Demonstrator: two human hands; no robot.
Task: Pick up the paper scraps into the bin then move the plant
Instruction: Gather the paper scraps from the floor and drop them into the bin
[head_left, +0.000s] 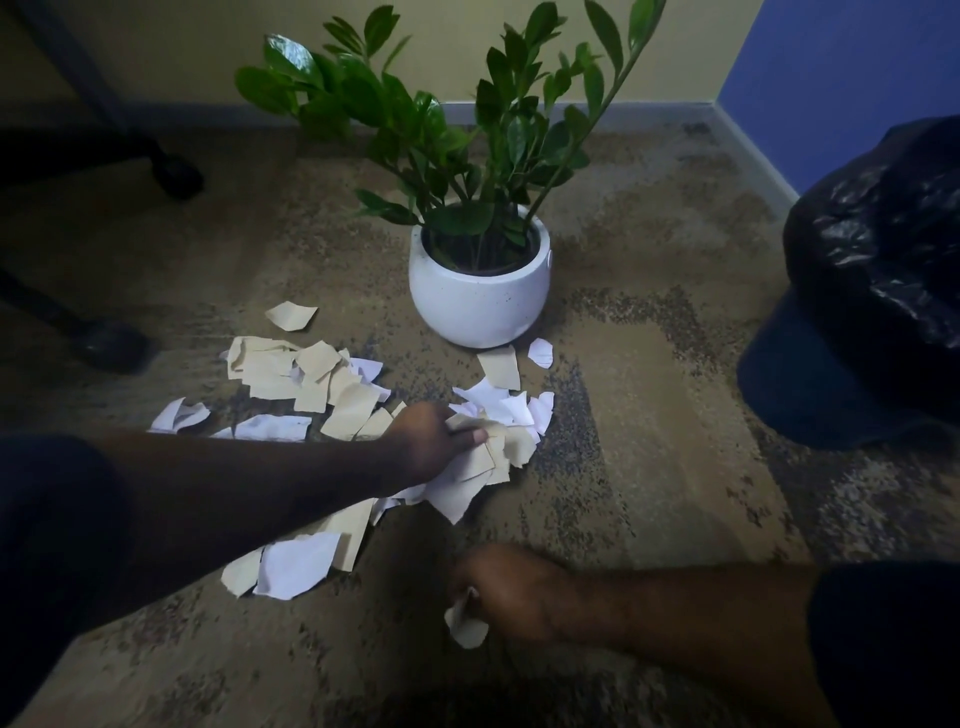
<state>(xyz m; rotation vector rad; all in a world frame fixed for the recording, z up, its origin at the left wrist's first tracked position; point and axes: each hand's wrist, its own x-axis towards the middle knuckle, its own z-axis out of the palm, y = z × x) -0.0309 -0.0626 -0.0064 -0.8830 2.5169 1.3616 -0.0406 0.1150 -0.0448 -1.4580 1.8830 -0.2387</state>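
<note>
Several torn white and beige paper scraps (306, 379) lie scattered on the carpet in front of a green plant (457, 135) in a round white pot (478, 296). My left hand (431, 441) reaches across the pile and is closed on a bunch of scraps (488, 457) just below the pot. My right hand (514, 592) is lower, near the frame's bottom centre, fisted around a beige scrap (467, 626). The bin (878, 291), lined with a black plastic bag, stands at the right edge.
Dark chair legs with castors (176, 176) stand at the upper left, another castor (111, 345) at the left. A yellow wall and a blue wall (841, 67) meet behind the plant. Patterned brown carpet (649, 467) lies between the scraps and the bin.
</note>
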